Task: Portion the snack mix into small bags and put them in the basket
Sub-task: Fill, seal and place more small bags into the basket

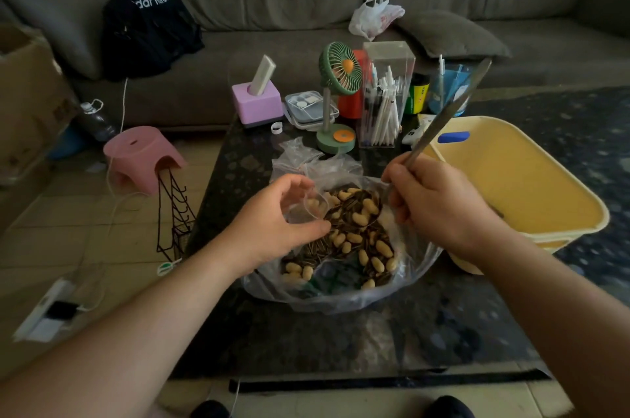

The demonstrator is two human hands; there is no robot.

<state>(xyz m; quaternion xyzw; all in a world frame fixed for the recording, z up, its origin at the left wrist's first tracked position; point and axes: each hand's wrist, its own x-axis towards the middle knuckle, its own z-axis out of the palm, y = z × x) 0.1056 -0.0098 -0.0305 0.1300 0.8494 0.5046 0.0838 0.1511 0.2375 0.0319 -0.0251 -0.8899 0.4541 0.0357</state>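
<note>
Scooping step: loaded spoon at small bag mouth.

Right hand [439,203] grips long spoon [443,114] heaped with snack mix [354,237] over big bag [341,291]; left hand [272,216] pinches small bag [312,209] open. Next, likely: tip in without spilling. Yellow basket [531,185] waits right.

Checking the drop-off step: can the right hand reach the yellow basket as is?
Probably yes. The right hand is beside the yellow basket, whose open top has nothing over it. But its fingers hold the spoon, so the bag would need the left hand.
</note>
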